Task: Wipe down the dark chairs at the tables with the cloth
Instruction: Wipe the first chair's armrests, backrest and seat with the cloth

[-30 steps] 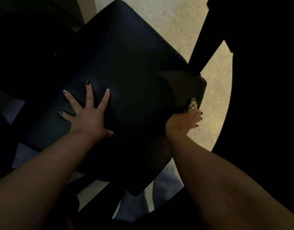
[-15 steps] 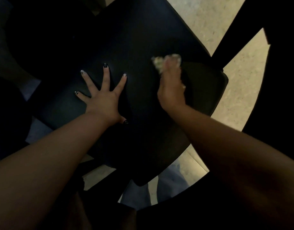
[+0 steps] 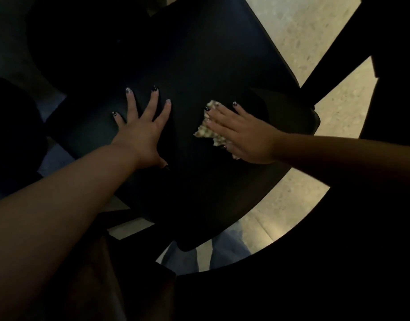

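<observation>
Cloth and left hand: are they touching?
Apart. The head view shows the left hand flat on the seat, with dark seat between it and the cloth under the right hand.

Dim shot, underexposed overall. Only bright area is the floor (image 3: 315, 31) at upper right and lower right, pale and lit, no glare. Chair seat (image 3: 199, 66) reads near-black, its edges barely separable from the surrounding dark; faint sheen across its middle. Left side and bottom right corner fall to full black, no detail. Left hand (image 3: 141, 133) and right hand (image 3: 243, 137) get soft light from above/right; forearms darken fast toward the frame bottom. Cloth (image 3: 207, 132) is the brightest small patch, slightly soft w/ motion blur. Wide-angle lens: arms bulge large at the lower edge, straight lines bow near the borders. Mild noise in the shadows.
</observation>
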Demonstrator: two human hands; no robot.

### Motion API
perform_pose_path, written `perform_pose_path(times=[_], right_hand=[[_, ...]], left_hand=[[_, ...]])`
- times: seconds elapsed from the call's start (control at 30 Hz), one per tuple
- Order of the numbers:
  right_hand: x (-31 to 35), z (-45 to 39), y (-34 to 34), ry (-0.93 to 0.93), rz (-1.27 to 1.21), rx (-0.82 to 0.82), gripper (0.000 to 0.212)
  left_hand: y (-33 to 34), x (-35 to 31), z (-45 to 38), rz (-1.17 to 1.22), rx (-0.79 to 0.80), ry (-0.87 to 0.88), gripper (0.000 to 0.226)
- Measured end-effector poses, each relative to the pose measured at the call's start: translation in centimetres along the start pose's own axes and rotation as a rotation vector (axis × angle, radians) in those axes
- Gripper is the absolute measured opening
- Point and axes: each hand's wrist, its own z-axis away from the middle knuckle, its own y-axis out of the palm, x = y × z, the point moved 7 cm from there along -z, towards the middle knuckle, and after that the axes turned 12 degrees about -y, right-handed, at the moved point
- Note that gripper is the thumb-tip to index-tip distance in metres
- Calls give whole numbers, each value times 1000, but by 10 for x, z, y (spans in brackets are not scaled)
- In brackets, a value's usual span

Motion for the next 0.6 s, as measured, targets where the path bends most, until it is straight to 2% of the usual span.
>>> perform_pose_path(times=[0.1,0.17,0.33,0.5,0.6], right_hand=[[6,13,-27,-68,-19,-120,73],[2,23,-37,11,-46,-188,70],[-4,17,-11,244,-250,29,69],[-2,-5,-11,377,-480,-126,42],[26,-9,-2,368,-529,-83,39]], left_hand=[[0,6,5,-48,-1,12,140],[-1,8,6,-85,9,7,137],[-3,-2,9,-152,35,-60,133],[-3,-3,12,-155,42,-73,130],[-4,-5,11,-175,43,-84,130]])
